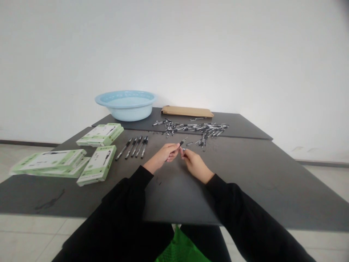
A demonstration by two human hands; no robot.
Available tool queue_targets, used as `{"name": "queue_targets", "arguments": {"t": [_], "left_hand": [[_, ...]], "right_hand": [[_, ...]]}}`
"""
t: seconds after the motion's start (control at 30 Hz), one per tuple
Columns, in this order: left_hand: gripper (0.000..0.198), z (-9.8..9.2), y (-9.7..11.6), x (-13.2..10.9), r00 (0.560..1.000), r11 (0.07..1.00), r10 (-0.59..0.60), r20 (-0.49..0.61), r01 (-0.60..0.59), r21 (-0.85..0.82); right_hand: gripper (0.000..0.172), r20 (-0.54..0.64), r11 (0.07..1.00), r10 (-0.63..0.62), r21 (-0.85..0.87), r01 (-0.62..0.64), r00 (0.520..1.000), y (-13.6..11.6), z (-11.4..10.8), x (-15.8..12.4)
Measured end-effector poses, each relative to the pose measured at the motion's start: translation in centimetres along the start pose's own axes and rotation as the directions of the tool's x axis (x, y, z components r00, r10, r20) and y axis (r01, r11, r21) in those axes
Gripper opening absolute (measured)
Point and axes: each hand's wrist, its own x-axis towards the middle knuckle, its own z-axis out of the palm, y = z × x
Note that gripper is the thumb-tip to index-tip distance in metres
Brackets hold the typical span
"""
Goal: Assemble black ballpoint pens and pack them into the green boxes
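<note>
My left hand (pixel 165 154) is closed round a pen (pixel 183 142) with a black grip, its tip pointing up and to the right. Close beside it, my right hand (pixel 196 165) pinches a small shiny pen part (pixel 185 149); its exact kind is too small to make out. Beyond both hands lies a loose pile of black and clear pen parts (pixel 200 127), with a few strays on the near side. To the left of my left hand, several pens (pixel 133 147) lie side by side in a slanted row.
Green and white pen boxes (pixel 96 165) are stacked on the left of the dark table (pixel 245 182). A light blue basin (pixel 131 113) stands at the back left. Next to it, a flat brown cardboard piece (pixel 187 111) lies near the wall.
</note>
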Motion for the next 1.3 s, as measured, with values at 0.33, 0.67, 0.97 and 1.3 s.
{"name": "queue_targets", "arguments": {"t": [0.33, 0.67, 0.97, 1.3], "left_hand": [[0.038, 0.6, -1.2, 0.6, 0.989, 0.991, -0.103, 0.106, 0.093, 0.101], [0.036, 1.3, -1.0, 0.3, 0.991, 0.986, -0.114, 0.064, 0.106, 0.127], [0.038, 1.4, -0.9, 0.2, 0.988, 0.986, -0.133, 0.081, 0.123, 0.116], [0.04, 1.2, -1.2, 0.5, 0.988, 0.985, -0.135, 0.075, 0.126, 0.12]], "right_hand": [[0.023, -0.176, 0.761, 0.392, 0.613, -0.211, 0.903, 1.2, -6.1, 1.8], [0.03, -0.066, 0.613, 0.377, 0.765, -0.196, 0.924, 0.4, -5.4, 1.6], [0.032, -0.023, 0.636, 0.345, 0.741, -0.215, 0.938, 0.2, -4.9, 1.4], [0.035, -0.002, 0.665, 0.345, 0.706, -0.243, 0.939, -0.2, -4.3, 1.4]]}}
